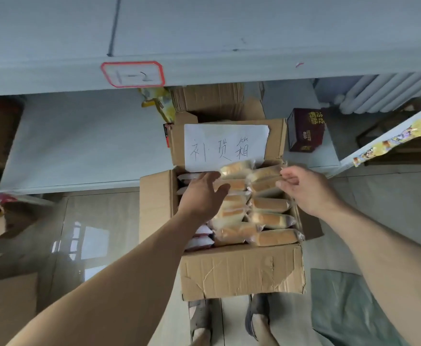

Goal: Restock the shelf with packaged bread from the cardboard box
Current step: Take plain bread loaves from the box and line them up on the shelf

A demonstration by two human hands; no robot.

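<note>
The fingers [288, 176] of the right hand [306, 189] curl and pinch the edge of a bread packet [267, 173] at the far right of the cardboard box [242, 270]. The left hand [203, 193] reaches over the box with its fingers loosely spread, lying on the packets and gripping none. The box sits on the floor below the pale shelf [79, 78] and is packed with rows of wrapped bread [270, 219]. A white sheet with handwriting [225, 146] is stuck to its raised back flap. A dark red carton [304, 131] stands on the lower shelf to the right.
</note>
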